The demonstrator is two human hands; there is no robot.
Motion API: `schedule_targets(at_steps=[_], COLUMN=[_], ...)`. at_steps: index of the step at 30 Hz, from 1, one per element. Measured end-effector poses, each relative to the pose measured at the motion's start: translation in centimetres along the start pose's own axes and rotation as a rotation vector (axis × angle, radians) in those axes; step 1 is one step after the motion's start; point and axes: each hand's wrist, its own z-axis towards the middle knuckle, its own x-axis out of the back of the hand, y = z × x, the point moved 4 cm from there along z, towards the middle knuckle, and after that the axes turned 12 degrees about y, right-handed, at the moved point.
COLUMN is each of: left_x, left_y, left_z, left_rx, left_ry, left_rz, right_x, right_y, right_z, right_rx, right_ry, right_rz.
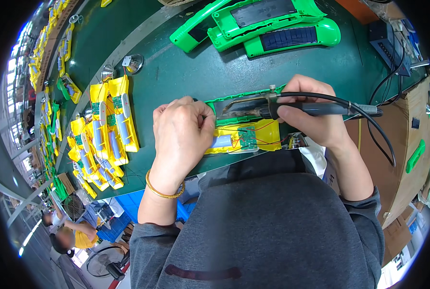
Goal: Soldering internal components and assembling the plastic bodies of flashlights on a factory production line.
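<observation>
My right hand (316, 111) grips a soldering iron (253, 107) with a dark handle, its tip pointing left over a green plastic shell (236, 120). My left hand (182, 132) is closed at the shell's left end, fingers curled and pressed together; what they pinch is hidden. Just below the shell lies a yellow housing (269, 135) with a green circuit board (247, 138), a blue battery cell (221, 141) and thin red wires. A round reflector lamp (296, 140) sits at its right end. Where the tip touches, I cannot tell.
Green shells with dark panels (289, 38) lie at the far side of the green table (176, 72). Several yellow housings with blue cells (99, 135) are grouped at left. A dark control box (389, 48) stands far right; the iron's cable (385, 139) loops at right. People are in the lower-left background.
</observation>
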Motion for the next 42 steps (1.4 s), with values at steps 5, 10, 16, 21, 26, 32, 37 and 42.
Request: schedule_targets(at_steps=[5, 10, 16, 21, 26, 32, 37, 42], left_x=[0.0, 0.0, 0.4, 0.8, 3.3, 1.7, 0.9, -1.4], left_y=[0.3, 0.5, 1.1, 1.9, 1.7, 7.3, 5.1, 8.5], left_z=[0.2, 0.4, 0.6, 0.3, 0.2, -1.8, -2.0, -1.9], left_rx=[-0.005, 0.010, -0.101, -0.073, -0.031, -0.294, -0.184, -0.351], left_ry=[-0.003, -0.021, 0.008, -0.006, 0.168, 0.234, 0.243, 0.192], left_rz=[-0.002, 0.031, 0.134, 0.163, -0.066, -0.091, -0.177, -0.075], right_x=[1.3, 3.0, 3.0, 3.8, 4.8, 4.1, 3.4, 2.5], right_y=[0.1, -0.1, 0.2, 0.2, 0.7, 1.5, 2.0, 2.2], right_z=[-0.6, -1.4, -1.9, -2.3, -2.5, -2.0, -2.1, -1.9], right_rx=[0.002, 0.050, 0.071, 0.088, 0.083, 0.023, 0.040, 0.040], right_ry=[0.046, 0.214, 0.249, 0.272, 0.312, 0.351, 0.342, 0.359], right_rz=[0.083, 0.278, 0.308, 0.328, 0.378, 0.419, 0.538, 0.553])
